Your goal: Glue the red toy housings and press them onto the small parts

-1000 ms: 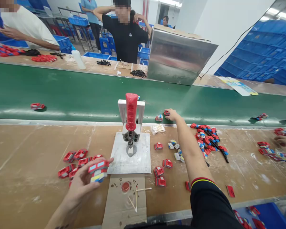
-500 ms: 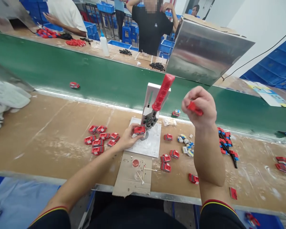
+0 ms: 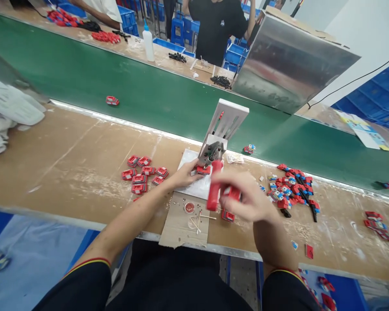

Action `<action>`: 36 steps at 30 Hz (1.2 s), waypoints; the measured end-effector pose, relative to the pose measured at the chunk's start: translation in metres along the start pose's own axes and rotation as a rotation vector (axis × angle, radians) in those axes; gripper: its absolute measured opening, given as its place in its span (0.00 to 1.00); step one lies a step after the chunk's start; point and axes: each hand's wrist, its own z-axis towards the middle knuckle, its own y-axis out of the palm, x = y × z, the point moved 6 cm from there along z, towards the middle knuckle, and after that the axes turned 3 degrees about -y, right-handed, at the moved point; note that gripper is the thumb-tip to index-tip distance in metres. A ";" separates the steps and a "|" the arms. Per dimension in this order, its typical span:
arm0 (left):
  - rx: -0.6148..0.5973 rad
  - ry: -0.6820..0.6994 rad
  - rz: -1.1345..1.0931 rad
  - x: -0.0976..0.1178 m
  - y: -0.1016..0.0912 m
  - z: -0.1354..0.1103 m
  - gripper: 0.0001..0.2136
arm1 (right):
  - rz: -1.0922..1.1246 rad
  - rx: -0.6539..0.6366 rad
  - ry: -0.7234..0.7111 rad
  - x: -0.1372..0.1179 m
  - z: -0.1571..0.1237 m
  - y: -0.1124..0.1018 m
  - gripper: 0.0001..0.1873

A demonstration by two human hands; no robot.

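Note:
My left hand (image 3: 186, 173) pinches a small red toy car (image 3: 203, 169) under the head of a hand press (image 3: 214, 149). The press stands on a pale metal base (image 3: 188, 157), and its red lever handle (image 3: 213, 190) points down toward me. My right hand (image 3: 246, 194), smeared by motion, has its fingers at this handle. Red shows between its thumb and fingers; whether that is a held part or a car behind is unclear. Another red car (image 3: 227, 215) lies just below the right hand.
Several red cars (image 3: 139, 178) lie left of the press. Cardboard (image 3: 181, 233) holds a small cup of red liquid (image 3: 189, 207) and cotton swabs (image 3: 198, 222). A heap of red, blue and white parts (image 3: 288, 188) lies right. Beyond runs a green belt (image 3: 149, 99); people stand across it.
My right hand has come down and left from its raised place to the lever handle. The lever has swung from upright to low. My left hand still holds the car at the press.

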 end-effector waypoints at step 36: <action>-0.180 0.244 0.142 -0.008 0.007 0.001 0.13 | 0.398 0.197 0.151 0.051 -0.033 0.057 0.13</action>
